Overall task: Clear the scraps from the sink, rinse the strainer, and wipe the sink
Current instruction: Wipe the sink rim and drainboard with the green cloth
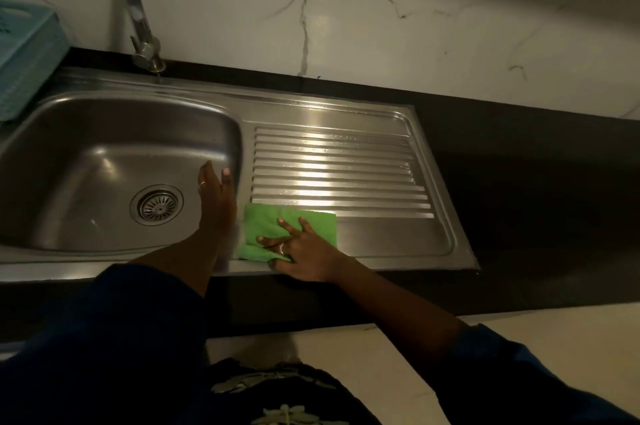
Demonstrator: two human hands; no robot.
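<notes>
Blue sleeve [512, 376], right hand [304, 251] on cloth [263, 222]

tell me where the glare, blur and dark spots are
Head view: glare streaks the ribbed drainboard; the left hand looks blurred, the right hand on the green cloth sharper; the black counter at right sinks into shadow.

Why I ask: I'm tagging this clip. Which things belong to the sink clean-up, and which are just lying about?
Job in hand: green cloth, pressed under the right hand; sink basin, where the left hand reaches; strainer in the drain; draining board; tap.
Lying about: light blue plastic basket at the left; black countertop.
</notes>
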